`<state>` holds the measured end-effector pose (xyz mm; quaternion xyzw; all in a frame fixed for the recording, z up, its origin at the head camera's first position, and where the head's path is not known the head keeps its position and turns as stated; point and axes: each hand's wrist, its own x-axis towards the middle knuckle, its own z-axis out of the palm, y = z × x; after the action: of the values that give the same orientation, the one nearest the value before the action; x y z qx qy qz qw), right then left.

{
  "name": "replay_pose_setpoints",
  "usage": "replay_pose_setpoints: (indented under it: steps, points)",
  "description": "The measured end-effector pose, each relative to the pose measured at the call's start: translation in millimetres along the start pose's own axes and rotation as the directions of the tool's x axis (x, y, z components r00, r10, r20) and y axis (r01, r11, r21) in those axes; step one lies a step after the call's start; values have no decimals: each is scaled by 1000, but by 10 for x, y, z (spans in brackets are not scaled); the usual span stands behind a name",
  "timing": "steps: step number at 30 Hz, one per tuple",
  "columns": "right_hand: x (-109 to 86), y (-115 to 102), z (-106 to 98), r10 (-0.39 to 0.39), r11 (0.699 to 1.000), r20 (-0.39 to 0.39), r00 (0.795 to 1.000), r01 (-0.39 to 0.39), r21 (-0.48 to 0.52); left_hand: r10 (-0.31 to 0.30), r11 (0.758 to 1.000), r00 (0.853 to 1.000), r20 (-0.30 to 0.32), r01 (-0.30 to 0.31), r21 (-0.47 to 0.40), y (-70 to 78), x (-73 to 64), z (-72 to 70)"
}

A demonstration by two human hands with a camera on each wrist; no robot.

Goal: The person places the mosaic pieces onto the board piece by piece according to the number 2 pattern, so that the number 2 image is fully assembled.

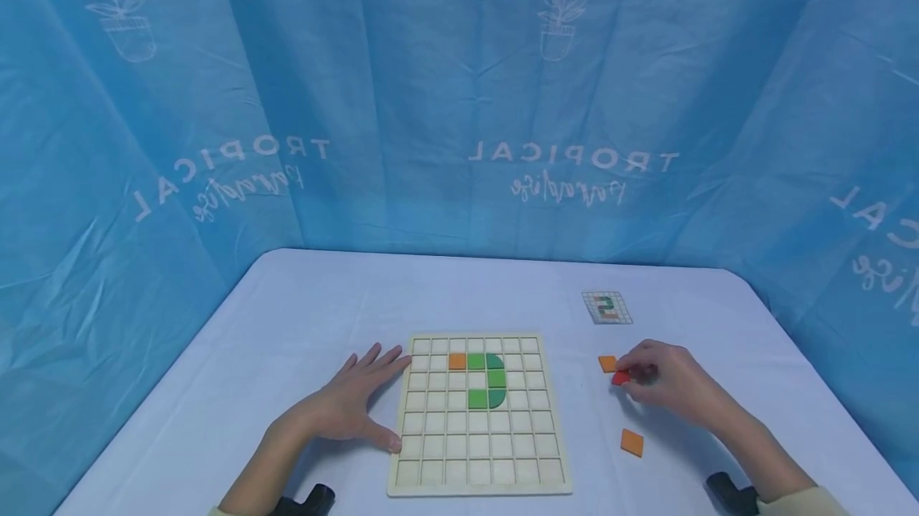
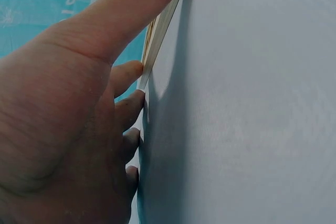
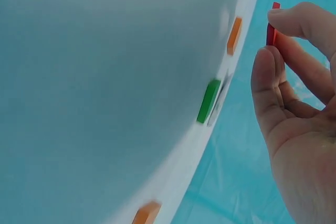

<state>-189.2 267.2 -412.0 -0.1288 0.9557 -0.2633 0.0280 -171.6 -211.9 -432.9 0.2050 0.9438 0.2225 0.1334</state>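
Note:
A pale square grid board (image 1: 479, 490) lies on the table with orange, green and dark green rounded tiles set in its upper cells. My left hand (image 1: 349, 400) is spread along the board's left edge, its thumb and index fingertips at the rim. To the right of the board, my right hand (image 1: 664, 376) pinches a red tile (image 3: 271, 34) between thumb and fingers. Close to that hand lies an orange tile (image 1: 607, 364), with another orange tile (image 1: 632, 443) nearer the front. A green tile (image 3: 209, 101) shows in the right wrist view; the head view does not show it.
A small pattern card (image 1: 607, 308) lies behind my right hand, printed with a grid and coloured squares. White cloth (image 1: 345, 293) covers the table. Blue printed curtains (image 1: 431, 101) stand around its back and sides.

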Motion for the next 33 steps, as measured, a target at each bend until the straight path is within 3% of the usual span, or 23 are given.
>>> replay_pose_setpoints:
  steps: [9, 19, 33]
  points:
    - [56, -200, 89, -19, 998, 32, 999, 17, 58, -4, 1000, 1000, 1, 4, -11, 16, -13, -10]
    - [122, -265, 195, -149, 983, 49, 988, 143, 113, 2, 1000, 1000, 0, -2, -2, 16, -30, -19]
    - [233, -495, 268, -197, 976, 93, 976, 186, 114, -9, 1000, 1000, 8, 9, -2, 3, -21, -8]
